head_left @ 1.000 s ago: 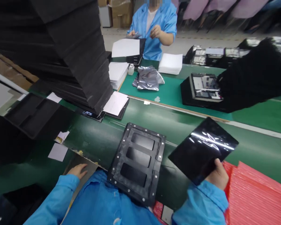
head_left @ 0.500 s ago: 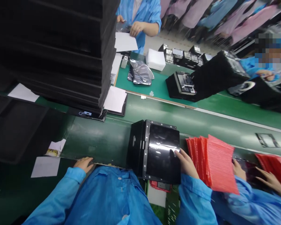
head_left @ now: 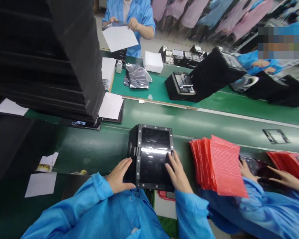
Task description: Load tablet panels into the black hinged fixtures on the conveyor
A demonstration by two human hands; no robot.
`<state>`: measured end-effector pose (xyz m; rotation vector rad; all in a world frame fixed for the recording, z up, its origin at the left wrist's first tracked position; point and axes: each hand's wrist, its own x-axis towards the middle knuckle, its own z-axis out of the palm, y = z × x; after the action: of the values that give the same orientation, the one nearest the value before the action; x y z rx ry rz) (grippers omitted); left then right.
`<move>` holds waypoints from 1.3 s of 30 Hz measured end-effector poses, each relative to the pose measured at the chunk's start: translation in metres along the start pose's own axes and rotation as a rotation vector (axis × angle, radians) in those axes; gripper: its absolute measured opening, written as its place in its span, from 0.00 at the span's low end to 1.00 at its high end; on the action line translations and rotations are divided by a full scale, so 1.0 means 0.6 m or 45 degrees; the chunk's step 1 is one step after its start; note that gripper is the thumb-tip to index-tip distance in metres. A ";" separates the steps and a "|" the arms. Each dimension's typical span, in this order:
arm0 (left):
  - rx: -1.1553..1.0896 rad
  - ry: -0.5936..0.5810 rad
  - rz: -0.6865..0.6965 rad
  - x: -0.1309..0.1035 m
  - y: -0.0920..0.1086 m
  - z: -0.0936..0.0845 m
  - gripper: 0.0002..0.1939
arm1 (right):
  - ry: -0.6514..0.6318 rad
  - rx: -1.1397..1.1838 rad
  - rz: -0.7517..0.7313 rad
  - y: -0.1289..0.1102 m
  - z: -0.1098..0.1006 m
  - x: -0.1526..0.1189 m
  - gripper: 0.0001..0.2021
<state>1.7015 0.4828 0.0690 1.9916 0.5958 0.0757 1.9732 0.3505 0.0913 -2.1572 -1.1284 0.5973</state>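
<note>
A black box-like fixture [head_left: 139, 172] with a frame dotted by pale studs stands at the bench edge in front of me. In its frame lies a glossy black screen panel [head_left: 154, 166] with a bright reflection across it. My left hand [head_left: 120, 176] is at the fixture's left side, thumb and fingers apart; whether it touches the wall I cannot tell. Over the panel's right edge, my right hand [head_left: 178, 172] rests with spread fingertips on the glossy surface. Neither hand is wrapped round anything.
Red bubble pouches [head_left: 224, 166] stand to my right, beside a co-worker's hands [head_left: 246, 171]. A tall black stack [head_left: 89, 76] rises on the left, near a paper-topped tray [head_left: 111, 106]. Across the green bench, another person handles a white sheet [head_left: 120, 38].
My left hand has moved right from the bench edge to the fixture. The panel, earlier offset to the right, now sits within the studded frame. The whole view has shifted.
</note>
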 end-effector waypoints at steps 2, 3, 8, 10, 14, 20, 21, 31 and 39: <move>-0.042 0.040 -0.025 0.013 0.020 0.037 0.57 | -0.070 0.186 0.088 0.023 0.007 -0.058 0.29; -0.047 0.075 -0.059 0.016 0.026 0.053 0.59 | -0.071 0.292 0.161 0.036 0.012 -0.084 0.29; -0.076 0.166 -0.258 0.014 0.043 0.090 0.49 | -0.115 0.704 0.390 0.085 0.036 -0.140 0.32; -0.107 0.205 -0.341 0.008 0.051 0.093 0.43 | -0.191 0.781 0.378 0.091 0.040 -0.133 0.32; -0.169 0.359 -0.386 0.002 0.071 0.100 0.41 | -0.245 0.832 0.352 0.094 0.036 -0.122 0.34; -0.236 0.581 -0.371 0.144 0.081 0.022 0.42 | -0.300 0.958 0.188 0.089 0.018 0.021 0.42; -0.240 0.626 -0.404 0.184 0.083 -0.003 0.39 | -0.261 0.953 0.153 0.083 0.016 0.071 0.42; 0.024 0.764 -0.616 0.327 0.093 -0.081 0.14 | -0.076 0.984 0.037 0.069 0.029 0.291 0.20; 0.870 0.359 0.056 0.162 0.133 0.011 0.26 | 0.004 0.849 -0.080 0.057 0.017 0.281 0.22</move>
<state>1.8189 0.4907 0.1145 2.6830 0.8356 0.2045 2.0755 0.4806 0.0429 -1.5429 -0.8322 0.8048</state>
